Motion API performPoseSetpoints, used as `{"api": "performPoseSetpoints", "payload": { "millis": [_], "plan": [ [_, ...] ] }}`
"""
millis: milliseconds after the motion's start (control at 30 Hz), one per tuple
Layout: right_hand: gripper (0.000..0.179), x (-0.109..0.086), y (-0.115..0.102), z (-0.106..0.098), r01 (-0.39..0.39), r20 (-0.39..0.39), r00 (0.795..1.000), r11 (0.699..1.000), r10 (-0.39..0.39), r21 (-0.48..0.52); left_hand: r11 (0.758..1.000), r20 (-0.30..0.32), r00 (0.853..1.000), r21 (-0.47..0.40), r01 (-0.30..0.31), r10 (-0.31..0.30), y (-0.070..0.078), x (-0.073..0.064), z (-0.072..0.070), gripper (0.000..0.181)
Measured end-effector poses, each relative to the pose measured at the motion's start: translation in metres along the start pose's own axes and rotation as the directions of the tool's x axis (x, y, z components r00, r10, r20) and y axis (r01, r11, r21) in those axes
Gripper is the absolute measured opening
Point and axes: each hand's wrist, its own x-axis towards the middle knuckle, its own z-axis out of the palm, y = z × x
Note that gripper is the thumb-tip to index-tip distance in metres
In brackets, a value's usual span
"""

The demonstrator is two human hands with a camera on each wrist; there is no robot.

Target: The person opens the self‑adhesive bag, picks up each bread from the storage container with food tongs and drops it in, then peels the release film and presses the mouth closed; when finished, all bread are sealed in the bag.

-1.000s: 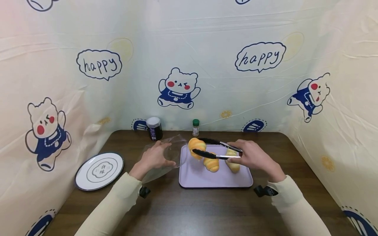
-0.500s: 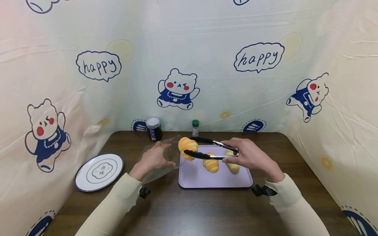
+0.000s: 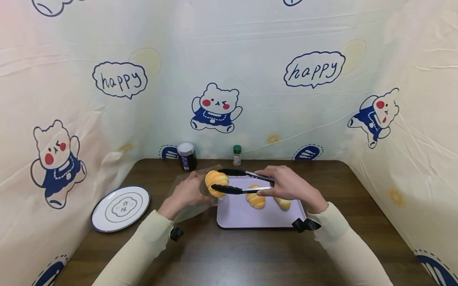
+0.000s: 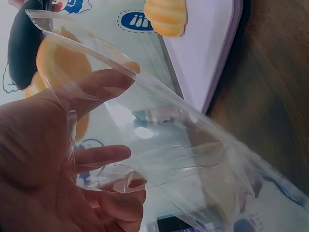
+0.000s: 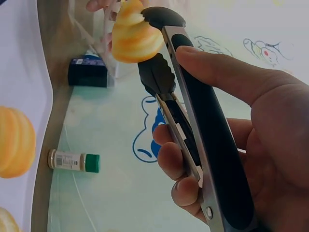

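My left hand holds a clear plastic bag left of the lilac tray. In the left wrist view its thumb and a finger spread apart at the bag's mouth, while the other fingers curl at the bag's edge. My right hand grips black-and-steel tongs. Between the black tips of the tongs is a croissant-shaped bread roll, raised close to the bag's mouth and overlapping the left thumb in the head view. A similar roll and a paler one lie on the tray.
A white plate with a dark rim lies at the left of the brown table. Behind the bag stands a dark jar with a pale lid. A green-capped shaker is at the back. Printed cloth surrounds the table.
The right hand has moved left with the tongs, carrying the bread roll from over the tray to the bag's mouth. The left hand and bag have stayed nearly in place.
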Motion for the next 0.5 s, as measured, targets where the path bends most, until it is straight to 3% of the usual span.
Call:
{"api": "performPoseSetpoints", "payload": {
  "millis": [233,500],
  "plan": [
    [0.062,0.0062,-0.0039,0.0034,-0.008,0.022,1.0,1.0,0.008,-0.021,0.999,-0.003,1.0,-0.039,-0.001,0.001,0.0014,0.0004,0.0003,0.088],
    [0.063,0.0071,-0.0076,0.0046,-0.03,0.017,0.999,0.998,0.031,-0.063,1.0,0.019,1.0,-0.024,0.001,-0.001,0.0044,-0.0001,-0.0024,0.098]
  ]
}}
